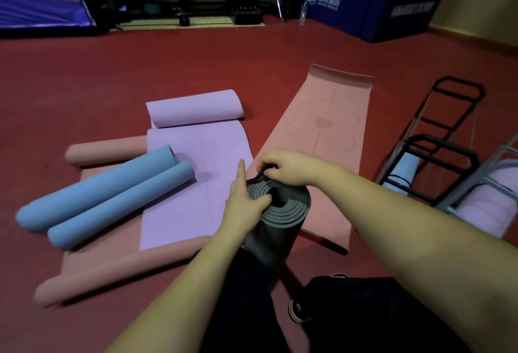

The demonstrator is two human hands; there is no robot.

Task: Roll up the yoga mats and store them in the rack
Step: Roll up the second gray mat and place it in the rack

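Grey rolled mat [276,221] upright, spiral end showing, black strap [259,177] on top

grey rolled mat [277,212] | blue mat [106,192] | lilac mat [179,178] | red floor [140,66]

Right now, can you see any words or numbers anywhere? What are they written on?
Blue padded block, left face: a white logo with characters beside it, too blurred to read.
Same block, right face: a line of white print, too blurred to read.
Pink mat: only printed lines and a circle, no words.
Nothing else shows writing.
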